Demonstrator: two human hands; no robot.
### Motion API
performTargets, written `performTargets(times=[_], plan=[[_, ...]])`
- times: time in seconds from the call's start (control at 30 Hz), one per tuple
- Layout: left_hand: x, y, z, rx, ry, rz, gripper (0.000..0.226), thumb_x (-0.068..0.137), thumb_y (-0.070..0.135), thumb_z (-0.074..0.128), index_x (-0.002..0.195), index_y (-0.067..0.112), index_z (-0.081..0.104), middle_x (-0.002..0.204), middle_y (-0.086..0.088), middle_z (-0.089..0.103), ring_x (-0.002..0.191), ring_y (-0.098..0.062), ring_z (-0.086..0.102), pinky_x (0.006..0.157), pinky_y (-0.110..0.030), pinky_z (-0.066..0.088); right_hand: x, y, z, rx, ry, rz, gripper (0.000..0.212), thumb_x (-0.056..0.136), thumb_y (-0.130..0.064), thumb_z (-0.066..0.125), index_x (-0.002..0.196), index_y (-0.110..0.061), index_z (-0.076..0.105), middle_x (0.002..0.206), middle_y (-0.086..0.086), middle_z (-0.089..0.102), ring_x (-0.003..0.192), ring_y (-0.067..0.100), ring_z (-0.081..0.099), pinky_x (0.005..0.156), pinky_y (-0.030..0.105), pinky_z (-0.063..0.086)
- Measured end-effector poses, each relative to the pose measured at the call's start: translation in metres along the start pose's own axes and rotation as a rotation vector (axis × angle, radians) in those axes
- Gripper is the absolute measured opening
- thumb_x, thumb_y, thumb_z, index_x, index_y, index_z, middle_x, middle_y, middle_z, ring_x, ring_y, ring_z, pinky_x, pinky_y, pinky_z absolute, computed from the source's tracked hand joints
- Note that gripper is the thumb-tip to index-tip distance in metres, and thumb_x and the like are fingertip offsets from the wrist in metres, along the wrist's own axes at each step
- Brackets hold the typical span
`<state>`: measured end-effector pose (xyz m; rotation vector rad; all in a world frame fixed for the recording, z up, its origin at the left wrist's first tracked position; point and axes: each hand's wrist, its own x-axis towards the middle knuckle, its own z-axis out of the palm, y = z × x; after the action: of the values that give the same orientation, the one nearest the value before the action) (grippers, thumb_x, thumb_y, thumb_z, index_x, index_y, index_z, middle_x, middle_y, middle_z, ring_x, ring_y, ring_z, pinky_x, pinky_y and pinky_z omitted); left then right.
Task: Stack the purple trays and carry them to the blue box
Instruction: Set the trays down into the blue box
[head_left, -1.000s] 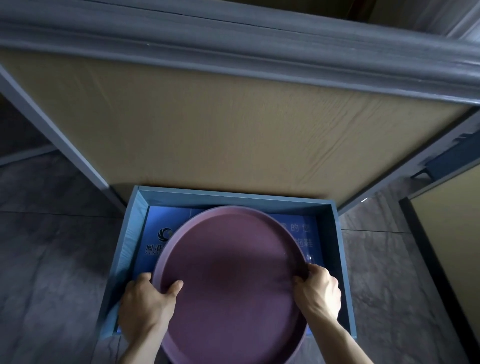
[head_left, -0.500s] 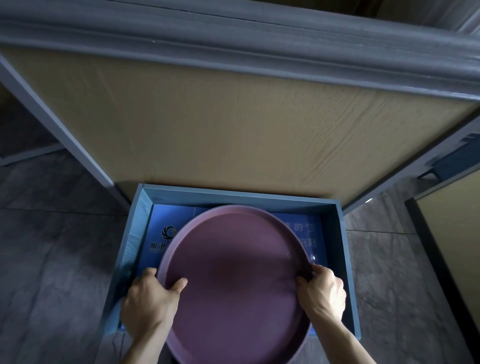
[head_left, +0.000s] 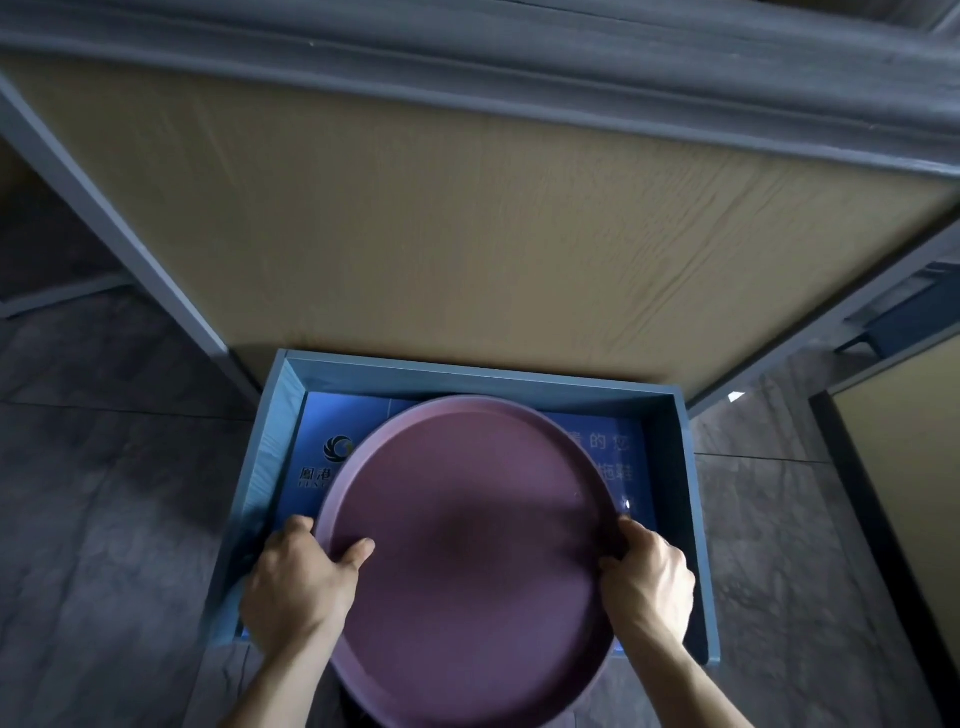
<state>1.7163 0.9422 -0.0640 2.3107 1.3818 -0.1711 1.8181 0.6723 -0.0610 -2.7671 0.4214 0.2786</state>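
Purple tray (head_left: 467, 545) gripped by both hands, blue box (head_left: 670, 467) liner showing Chinese characters

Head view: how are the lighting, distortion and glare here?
Head view: dim overall; wide-angle lens bows the grey table edge; small glare spot on the blue box's printed floor; round purple tray darkens at centre; both hands sharp.

The round purple plastic tray (head_left: 467, 561) hides most white lettering on the blue box's (head_left: 670, 467) floor, whether one tray or several cannot be told.
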Motion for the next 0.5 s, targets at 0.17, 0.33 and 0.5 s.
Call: performTargets(times=[0.17, 0.33, 0.5], plan=[[-0.002, 0.001, 0.000, 0.034, 0.012, 0.065, 0.079, 0.068, 0.047, 0.085, 0.128, 0.007, 0.053, 0.120, -0.022, 0.064, 0.106, -0.044, 0.064, 0.071, -0.047, 0.049, -0.001, 0.011, -0.002, 0.008, -0.086, -0.041, 0.060, 0.081, -0.022, 0.071, 0.137, -0.033, 0.054, 0.110, 0.003, 0.070, 0.099, 0.031, 0.065, 0.079, 0.038, 0.054], [-0.021, 0.004, 0.015, 0.177, 0.056, 0.465, 0.101, 0.057, 0.051, 0.088, 0.145, 0.023, 0.047, 0.144, -0.018, 0.046, 0.127, -0.041, 0.048, 0.101, -0.052, 0.045, -0.028, 0.021, 0.011, -0.214, -0.105, -0.427, 0.099, 0.077, -0.063, 0.065, 0.155, -0.035, 0.013, 0.164, 0.010, 0.016, 0.150, 0.032, 0.016, 0.112, 0.045, 0.039], [-0.041, 0.009, 0.032, 0.245, -0.143, 0.670, 0.119, 0.054, 0.078, 0.073, 0.155, 0.040, 0.024, 0.165, -0.005, 0.018, 0.153, -0.034, 0.014, 0.123, -0.051, 0.014, -0.037, 0.024, 0.016, -0.282, -0.202, -0.624, 0.112, 0.062, -0.091, 0.046, 0.154, -0.044, 0.004, 0.166, 0.008, -0.004, 0.150, 0.036, -0.017, 0.123, 0.051, 0.005]])
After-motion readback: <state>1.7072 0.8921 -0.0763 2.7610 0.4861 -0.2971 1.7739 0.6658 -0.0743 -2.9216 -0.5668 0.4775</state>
